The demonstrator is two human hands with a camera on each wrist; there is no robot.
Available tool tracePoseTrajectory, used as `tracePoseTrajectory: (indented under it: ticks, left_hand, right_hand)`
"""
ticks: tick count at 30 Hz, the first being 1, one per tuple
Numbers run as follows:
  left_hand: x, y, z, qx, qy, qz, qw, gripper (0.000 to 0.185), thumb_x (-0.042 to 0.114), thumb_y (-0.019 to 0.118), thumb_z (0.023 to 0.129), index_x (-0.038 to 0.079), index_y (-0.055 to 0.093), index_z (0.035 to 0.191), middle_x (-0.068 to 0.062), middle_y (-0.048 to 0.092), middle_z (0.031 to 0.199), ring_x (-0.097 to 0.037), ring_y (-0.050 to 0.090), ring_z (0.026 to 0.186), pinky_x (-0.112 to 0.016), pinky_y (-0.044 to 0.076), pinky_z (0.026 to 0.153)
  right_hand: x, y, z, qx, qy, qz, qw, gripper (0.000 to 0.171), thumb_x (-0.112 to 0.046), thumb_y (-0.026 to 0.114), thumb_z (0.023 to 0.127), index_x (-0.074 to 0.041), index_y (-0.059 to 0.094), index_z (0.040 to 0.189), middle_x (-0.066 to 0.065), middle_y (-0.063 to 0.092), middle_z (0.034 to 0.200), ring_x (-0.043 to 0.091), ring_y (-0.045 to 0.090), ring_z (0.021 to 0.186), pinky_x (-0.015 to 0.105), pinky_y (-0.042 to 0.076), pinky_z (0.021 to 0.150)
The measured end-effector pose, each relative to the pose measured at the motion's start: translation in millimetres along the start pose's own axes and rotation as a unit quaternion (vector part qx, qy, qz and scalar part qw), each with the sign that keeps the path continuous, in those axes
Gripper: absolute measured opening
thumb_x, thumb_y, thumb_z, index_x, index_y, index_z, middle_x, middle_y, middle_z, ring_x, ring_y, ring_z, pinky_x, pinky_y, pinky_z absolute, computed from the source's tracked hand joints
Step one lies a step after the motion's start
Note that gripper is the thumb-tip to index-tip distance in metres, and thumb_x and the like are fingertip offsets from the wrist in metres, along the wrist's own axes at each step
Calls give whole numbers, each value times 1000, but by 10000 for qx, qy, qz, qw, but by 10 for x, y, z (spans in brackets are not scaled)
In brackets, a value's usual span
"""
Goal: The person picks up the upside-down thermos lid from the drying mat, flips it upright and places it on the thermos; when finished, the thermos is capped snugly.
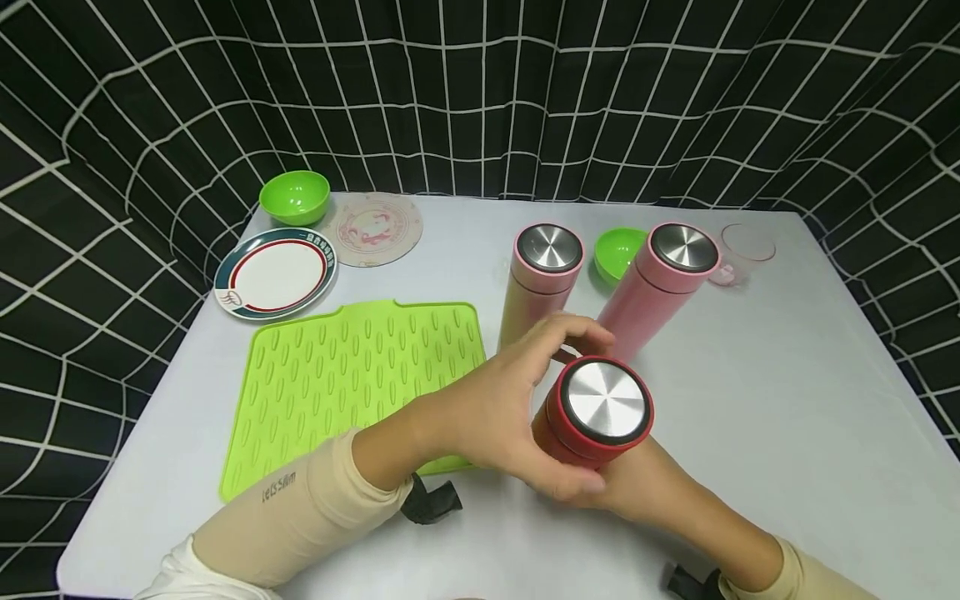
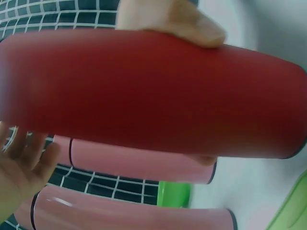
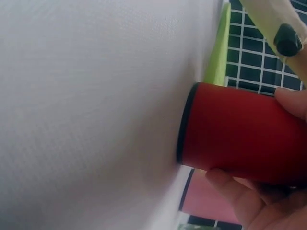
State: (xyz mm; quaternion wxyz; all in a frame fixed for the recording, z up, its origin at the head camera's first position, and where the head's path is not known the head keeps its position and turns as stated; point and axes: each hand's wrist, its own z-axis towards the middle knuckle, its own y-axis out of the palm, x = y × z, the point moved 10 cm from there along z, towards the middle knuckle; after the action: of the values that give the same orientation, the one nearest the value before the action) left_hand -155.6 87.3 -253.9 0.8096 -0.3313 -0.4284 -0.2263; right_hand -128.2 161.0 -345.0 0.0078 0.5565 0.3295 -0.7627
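Observation:
A red thermos (image 1: pixel 592 417) with a shiny steel lid stands upright before the person. The right hand (image 1: pixel 637 479) grips its lower body, thumb on the near side and fingers (image 3: pixel 235 191) on the far side. Around the lid end curves the left hand (image 1: pixel 498 404), thumb and fingers spread wide. In the left wrist view its fingers (image 2: pixel 36 153) look apart from the thermos; the left thumb's contact is unclear. Just beyond stand two pink thermoses, the left one (image 1: pixel 536 283) and the right one (image 1: pixel 652 292).
A green ridged mat (image 1: pixel 367 367) lies left, with a rimmed plate (image 1: pixel 276 277), a round patterned mat (image 1: pixel 378 229) and a green bowl (image 1: pixel 296 197) behind it. Another green bowl (image 1: pixel 617 250) sits between the pink thermoses. A clear glass cup (image 1: pixel 742 250) stands back right.

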Motion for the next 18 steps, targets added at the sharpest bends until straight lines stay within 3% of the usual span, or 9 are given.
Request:
tracePoseTrajectory:
  ticks: [2, 5, 8, 12, 15, 18]
  left_hand:
    - [12, 0, 8, 136, 55, -47, 9999, 81, 21, 92, 61, 14, 44, 126, 7, 50, 120, -6, 48, 114, -28, 41, 99]
    - [40, -7, 13, 194, 246, -67, 9995, 71, 16, 87, 64, 12, 50, 124, 7, 54, 117, -6, 49, 112, -29, 42, 99]
    - [58, 11, 0, 149, 408, -80, 9990, 78, 18, 88, 63, 10, 46, 129, 5, 50, 123, -8, 45, 117, -30, 39, 102]
    - [54, 15, 1, 374, 450, -108, 9982, 77, 19, 90, 62, 10, 47, 124, 5, 50, 119, -8, 47, 115, -29, 41, 100]
    - [66, 44, 8, 296, 581, -105, 9978, 76, 17, 86, 64, 7, 47, 128, 2, 53, 122, -7, 48, 115, -29, 41, 100]
    - [48, 60, 5, 244, 490, -173, 9984, 79, 17, 88, 63, 8, 44, 128, 1, 50, 123, -8, 47, 116, -30, 42, 100]
  right_hand:
    - [-38, -27, 4, 90, 49, -139, 9999, 47, 0, 85, 66, -26, 61, 97, -12, 63, 88, 10, 59, 78, 28, 51, 69]
    - [-41, 0, 25, -27, 36, 171, 9998, 48, 2, 85, 67, -25, 62, 98, -9, 64, 89, 12, 60, 78, 29, 52, 68]
    - [89, -18, -30, 87, -95, -221, 9997, 47, -2, 86, 66, -27, 62, 98, -12, 63, 88, 10, 59, 78, 29, 51, 69]
    - [128, -34, -59, 109, -45, -428, 9990, 47, -7, 88, 66, -27, 62, 99, -12, 63, 90, 10, 59, 81, 29, 51, 71]
    - [122, -64, -72, 204, -8, -560, 9982, 48, -6, 88, 65, -24, 61, 101, -12, 62, 93, 10, 58, 83, 30, 50, 72]
    - [116, -83, -77, 290, 33, -716, 9970, 47, -10, 88, 66, -24, 61, 102, -13, 61, 93, 9, 57, 83, 30, 50, 71]
